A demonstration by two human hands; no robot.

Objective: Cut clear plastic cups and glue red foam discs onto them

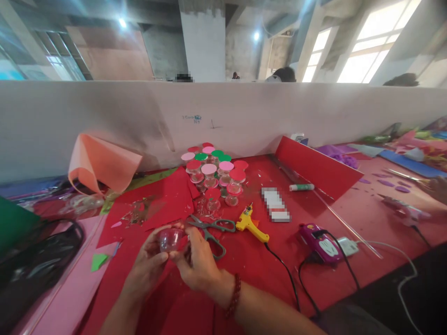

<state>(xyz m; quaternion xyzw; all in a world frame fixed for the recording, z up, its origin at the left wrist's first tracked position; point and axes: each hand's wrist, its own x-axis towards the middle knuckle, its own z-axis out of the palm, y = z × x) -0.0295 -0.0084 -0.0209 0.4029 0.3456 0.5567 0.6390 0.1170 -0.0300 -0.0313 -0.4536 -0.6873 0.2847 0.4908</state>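
Note:
Both of my hands hold one small clear plastic cup (170,238) with red showing through it, low over the red paper-covered table (251,274). My left hand (148,265) pinches it from the left and my right hand (195,263) grips it from the right; a red bead bracelet (234,295) is on the right wrist. Just beyond my fingers lie grey-handled scissors (213,230). A yellow glue gun (249,223) with a black cord lies right of the scissors.
A cluster of clear cups capped with pink, red and green discs (214,170) stands at the back centre. A curled peach foam sheet (101,163), a red folded card (316,167), a glue stick (302,187) and a purple device (321,242) with cables lie around. A black bag (38,260) sits left.

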